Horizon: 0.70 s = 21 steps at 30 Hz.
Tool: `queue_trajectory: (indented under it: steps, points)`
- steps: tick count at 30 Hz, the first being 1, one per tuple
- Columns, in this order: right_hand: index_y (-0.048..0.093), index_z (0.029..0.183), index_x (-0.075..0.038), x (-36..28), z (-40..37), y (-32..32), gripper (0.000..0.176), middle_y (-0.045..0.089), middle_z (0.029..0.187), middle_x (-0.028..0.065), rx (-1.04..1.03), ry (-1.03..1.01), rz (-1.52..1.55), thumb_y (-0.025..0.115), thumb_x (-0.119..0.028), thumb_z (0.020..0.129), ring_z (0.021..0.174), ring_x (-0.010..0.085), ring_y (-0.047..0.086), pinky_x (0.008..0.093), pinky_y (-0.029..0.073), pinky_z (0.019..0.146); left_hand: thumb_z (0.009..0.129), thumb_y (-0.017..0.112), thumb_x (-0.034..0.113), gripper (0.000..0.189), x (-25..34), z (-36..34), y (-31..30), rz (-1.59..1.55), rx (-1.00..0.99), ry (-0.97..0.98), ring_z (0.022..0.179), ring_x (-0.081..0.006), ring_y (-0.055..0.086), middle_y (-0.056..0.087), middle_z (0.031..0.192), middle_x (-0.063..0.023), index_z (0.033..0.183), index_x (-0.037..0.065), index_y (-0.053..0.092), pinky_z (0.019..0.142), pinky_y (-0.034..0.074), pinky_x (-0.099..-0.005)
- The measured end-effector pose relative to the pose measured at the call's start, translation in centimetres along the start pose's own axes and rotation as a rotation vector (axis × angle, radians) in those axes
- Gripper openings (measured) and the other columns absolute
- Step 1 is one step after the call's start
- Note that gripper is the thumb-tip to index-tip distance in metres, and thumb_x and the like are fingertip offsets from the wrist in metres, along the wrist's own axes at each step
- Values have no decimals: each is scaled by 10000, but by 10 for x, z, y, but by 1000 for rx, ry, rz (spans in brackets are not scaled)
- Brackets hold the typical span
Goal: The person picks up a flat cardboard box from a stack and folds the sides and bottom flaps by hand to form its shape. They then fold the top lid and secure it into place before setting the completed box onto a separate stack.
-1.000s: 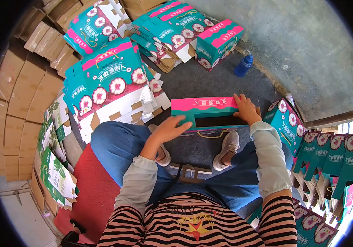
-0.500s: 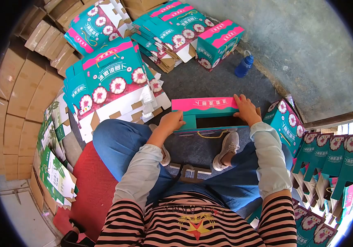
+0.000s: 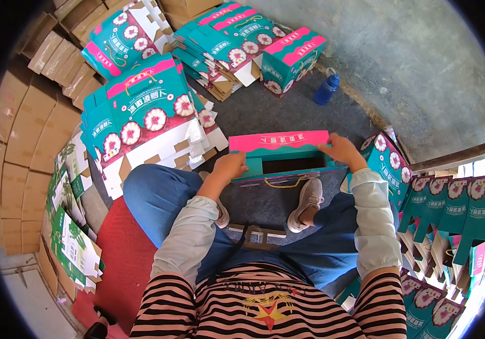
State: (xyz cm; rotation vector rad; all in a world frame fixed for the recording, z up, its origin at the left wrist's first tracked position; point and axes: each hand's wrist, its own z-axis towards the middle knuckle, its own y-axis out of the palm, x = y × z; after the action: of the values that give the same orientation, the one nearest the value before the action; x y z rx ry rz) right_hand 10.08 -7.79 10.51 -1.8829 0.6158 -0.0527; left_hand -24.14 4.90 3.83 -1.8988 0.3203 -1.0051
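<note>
In front of my shins stands a teal and pink cardboard gift box (image 3: pixel 279 140), its top partly open and its inside dark. A yellow cord handle hangs on its near side. My left hand (image 3: pixel 231 166) is closed at the box's left end, thumb and fingers against the teal end flap. At the far right corner, my right hand (image 3: pixel 344 151) grips the edge near the pink lid panel, fingers bent over it. Part of the right end flap is hidden beneath that hand.
Flat printed cartons (image 3: pixel 146 107) lie stacked at left, with more stacks behind. A finished-looking box (image 3: pixel 293 59) and a blue bottle (image 3: pixel 327 90) stand by the wall. Another box (image 3: pixel 388 164) is at right, near rows of cartons (image 3: pixel 451 209). Brown boxes (image 3: pixel 27 152) line the left.
My right hand has slid from over the box opening outward to its far right corner. My left hand stays at the left end. The whole view has shifted slightly.
</note>
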Motion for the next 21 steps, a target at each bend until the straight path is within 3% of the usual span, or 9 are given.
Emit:
queue_trajectory:
  steps: [4, 7, 10, 12, 14, 15, 18, 20, 21]
  points:
    - [578, 1172, -1, -8, -6, 1, 778, 593, 1140, 236, -363, -118, 20, 455, -678, 810, 1074, 380, 556, 435, 410, 943, 761, 701, 278, 257, 4, -5, -4, -21, 34, 4, 686, -302, 615, 607, 686, -108, 786, 87, 531, 581, 439, -420]
    - [540, 1239, -9, -5, -15, -14, 850, 521, 1264, 229, -514, -192, 208, 445, -722, 786, 1198, 353, 479, 409, 353, 1010, 767, 697, 274, 252, 2, -6, -5, -60, 28, -11, 656, -281, 604, 600, 676, -102, 765, 82, 533, 577, 440, -408]
    - [499, 1281, -10, 11, -21, -13, 937, 475, 1321, 218, -547, -259, 42, 461, -770, 736, 1262, 327, 421, 389, 309, 1047, 805, 661, 312, 279, -7, -3, 1, -188, 52, -21, 624, -228, 592, 578, 640, -80, 750, 69, 534, 569, 441, -383]
    - [459, 1310, -6, 12, -15, -15, 965, 486, 1308, 218, -533, -222, 85, 597, -717, 673, 1227, 347, 453, 394, 358, 1013, 852, 610, 376, 354, -12, -4, 3, -374, 123, -16, 616, -191, 582, 559, 613, -64, 740, 50, 529, 569, 440, -368]
    - [446, 1318, -7, 9, -7, -19, 981, 501, 1290, 216, -525, -132, 170, 680, -669, 632, 1205, 361, 471, 398, 390, 987, 875, 552, 428, 410, -12, -6, -1, -745, 114, -286, 627, -229, 588, 573, 620, -105, 793, 26, 547, 585, 445, -376]
    - [461, 1298, 1, 14, -5, -15, 969, 520, 1262, 221, -396, -110, 178, 705, -645, 619, 1180, 363, 491, 398, 400, 976, 886, 522, 453, 446, -11, -5, -4, -928, 107, -421, 632, -248, 590, 580, 623, -125, 819, 14, 556, 592, 448, -381]
    - [497, 1237, 29, 21, 5, 10, 931, 573, 1169, 234, 24, -17, 127, 762, -586, 590, 1093, 358, 554, 400, 440, 925, 869, 510, 539, 582, -11, -11, -1, -833, 393, -526, 631, -249, 612, 610, 673, -147, 915, -39, 566, 603, 472, -369]
    - [510, 1197, 50, 24, 13, 33, 906, 604, 1098, 242, 344, 79, -11, 776, -565, 587, 1019, 341, 601, 401, 478, 867, 833, 545, 569, 628, -14, -10, 15, -453, 528, -341, 543, -193, 581, 600, 663, -130, 986, -39, 563, 498, 456, -312]
    - [515, 1184, 55, 23, 17, 34, 889, 609, 1084, 240, 200, 103, 130, 780, -551, 591, 991, 333, 612, 399, 493, 831, 814, 563, 585, 657, -17, -9, 21, -261, 589, -247, 499, -165, 565, 595, 658, -121, 1022, -39, 561, 445, 448, -283]
